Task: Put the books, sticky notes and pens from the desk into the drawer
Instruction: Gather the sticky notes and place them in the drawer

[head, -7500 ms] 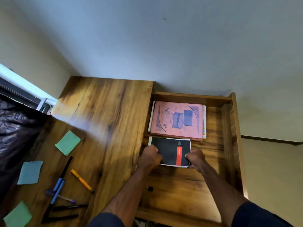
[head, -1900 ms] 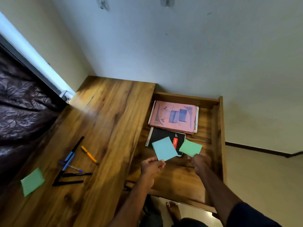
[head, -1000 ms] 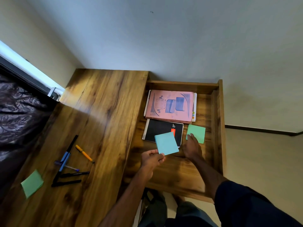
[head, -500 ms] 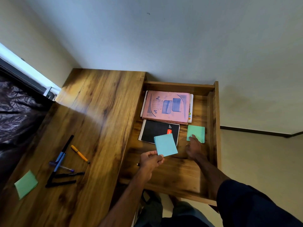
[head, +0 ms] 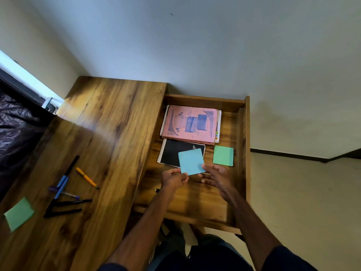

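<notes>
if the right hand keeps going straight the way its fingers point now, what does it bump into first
Most likely the blue sticky note pad that the left hand pinches over the open drawer. The right hand points up and left, with its fingers at the pad's lower right corner. Whether they already touch is unclear.

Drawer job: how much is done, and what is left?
Done: pink book, black notebook and one green pad lie in the drawer. In hand: blue pad, pinched by left hand, right hand beside it. Left on desk: pens, green pad.
</notes>
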`<state>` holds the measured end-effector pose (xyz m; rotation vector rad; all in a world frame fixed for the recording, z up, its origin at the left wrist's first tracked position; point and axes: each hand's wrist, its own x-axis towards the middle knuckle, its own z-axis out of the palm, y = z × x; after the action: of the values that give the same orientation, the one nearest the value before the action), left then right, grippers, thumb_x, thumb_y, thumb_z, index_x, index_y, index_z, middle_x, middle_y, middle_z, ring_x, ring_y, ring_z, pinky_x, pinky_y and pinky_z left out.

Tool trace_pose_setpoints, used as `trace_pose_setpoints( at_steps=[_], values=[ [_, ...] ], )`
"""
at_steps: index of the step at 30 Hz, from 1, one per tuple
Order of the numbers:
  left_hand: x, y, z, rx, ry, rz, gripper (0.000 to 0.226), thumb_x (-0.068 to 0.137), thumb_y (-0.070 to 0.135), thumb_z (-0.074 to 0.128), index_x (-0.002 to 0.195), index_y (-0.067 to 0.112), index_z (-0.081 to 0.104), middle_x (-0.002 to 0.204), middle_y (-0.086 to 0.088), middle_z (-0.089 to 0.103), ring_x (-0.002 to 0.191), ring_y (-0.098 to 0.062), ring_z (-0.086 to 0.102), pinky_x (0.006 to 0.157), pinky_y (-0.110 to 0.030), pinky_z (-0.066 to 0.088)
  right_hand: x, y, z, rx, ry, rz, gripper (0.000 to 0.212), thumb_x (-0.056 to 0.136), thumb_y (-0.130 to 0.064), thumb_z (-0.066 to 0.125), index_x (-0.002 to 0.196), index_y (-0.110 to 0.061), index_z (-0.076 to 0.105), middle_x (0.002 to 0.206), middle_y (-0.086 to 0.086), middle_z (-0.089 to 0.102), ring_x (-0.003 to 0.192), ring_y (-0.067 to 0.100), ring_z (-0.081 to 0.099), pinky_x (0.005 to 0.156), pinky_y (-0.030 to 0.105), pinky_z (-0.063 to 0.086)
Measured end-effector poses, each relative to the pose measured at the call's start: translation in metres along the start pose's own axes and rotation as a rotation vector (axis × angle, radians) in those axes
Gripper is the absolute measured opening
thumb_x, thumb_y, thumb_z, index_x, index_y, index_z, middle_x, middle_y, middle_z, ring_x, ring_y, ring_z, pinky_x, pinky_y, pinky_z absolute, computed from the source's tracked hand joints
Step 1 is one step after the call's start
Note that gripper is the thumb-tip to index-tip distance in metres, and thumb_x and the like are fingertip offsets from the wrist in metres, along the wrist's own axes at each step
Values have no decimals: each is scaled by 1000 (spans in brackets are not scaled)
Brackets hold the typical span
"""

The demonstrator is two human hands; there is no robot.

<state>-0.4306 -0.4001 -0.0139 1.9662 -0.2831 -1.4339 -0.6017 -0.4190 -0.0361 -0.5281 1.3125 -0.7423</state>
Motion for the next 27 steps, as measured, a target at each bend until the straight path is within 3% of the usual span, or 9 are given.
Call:
trace_pose_setpoints(
  at_steps=[5, 11, 15, 17, 20, 22, 25, 27],
  values=[
    [-4, -8, 8, 111, -41, 54, 43, 80, 3, 83, 119, 5, 64, 115, -13, 72, 91, -23, 75, 79, -36, 64, -3, 16, -7, 0, 74, 1, 32, 85, -17, 79, 113, -5, 68, 101, 10, 78, 88, 27, 76, 73, 36, 62],
    [-12, -19, 3, 184, -33, 97, 23, 88, 9, 76, 108, 5, 69, 92, -11, 73, 74, -17, 71, 62, -25, 62, 2, 40, -28, 111, 397, 169, 26, 90, -6, 72, 114, -1, 64, 91, 14, 75, 80, 25, 74, 74, 35, 61],
    [-17, -24, -4, 261, -91, 49, 10, 90, 9, 74, 99, 10, 71, 96, -11, 74, 82, -21, 74, 63, -25, 61, 8, 54, -35, 84, 523, 260, 20, 94, -2, 65, 112, 7, 63, 86, 14, 70, 62, 18, 64, 63, 27, 57],
    [-19, -26, -6, 271, -114, 35, 9, 89, 10, 75, 97, 11, 71, 96, -10, 74, 80, -20, 73, 60, -24, 60, 14, 60, -36, 59, 540, 289, 15, 95, -3, 64, 106, 6, 60, 90, 16, 69, 59, 16, 62, 60, 25, 55],
    [-19, -29, -10, 264, -121, 37, 12, 89, 10, 75, 100, 10, 71, 96, -8, 75, 81, -20, 74, 63, -25, 61, 25, 69, -38, 29, 580, 318, 23, 94, -11, 67, 107, 7, 60, 83, 12, 71, 60, 15, 66, 63, 28, 58],
    [-19, -31, -13, 270, -119, 46, 14, 90, 11, 74, 103, 10, 72, 98, -8, 75, 87, -22, 74, 66, -27, 61, 27, 68, -39, 18, 625, 326, 22, 92, -15, 70, 104, 2, 62, 81, 11, 72, 61, 14, 67, 55, 26, 56],
    [-18, -34, -18, 252, -127, 35, 16, 90, 10, 73, 106, 8, 72, 100, -9, 75, 87, -23, 75, 64, -27, 60, 29, 75, -36, 19, 667, 341, 23, 91, -20, 71, 102, -2, 61, 89, 10, 73, 60, 11, 63, 46, 22, 44],
    [-18, -35, -20, 242, -129, 30, 15, 91, 9, 73, 105, 8, 72, 101, -10, 75, 87, -23, 75, 65, -27, 60, 26, 85, -28, 29, 636, 350, 24, 90, -20, 67, 105, -2, 61, 95, 11, 72, 63, 13, 62, 47, 24, 46]
  ],
)
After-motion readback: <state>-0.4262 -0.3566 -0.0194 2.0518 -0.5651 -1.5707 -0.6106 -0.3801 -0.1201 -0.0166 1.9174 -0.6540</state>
